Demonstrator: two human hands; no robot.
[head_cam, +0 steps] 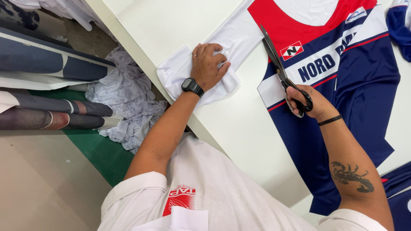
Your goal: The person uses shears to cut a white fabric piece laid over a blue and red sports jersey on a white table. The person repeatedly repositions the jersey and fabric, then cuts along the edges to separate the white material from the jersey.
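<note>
Your left hand (208, 65) presses flat on white fabric (180, 72) at the worktop's (239, 128) left edge—your right hand (309, 104) grips black scissors (280, 70), blades nearly closed along the printed jersey panel (338, 85)—likely mid-trim, needing a steady cut.

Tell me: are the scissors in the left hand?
No. The right hand grips the black scissors, while the left hand presses flat on white fabric.

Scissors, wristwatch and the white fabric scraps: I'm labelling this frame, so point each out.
scissors (274, 55), head view, on the blades.
wristwatch (192, 86), head view, on its face.
white fabric scraps (128, 107), head view, mid-pile.
</note>
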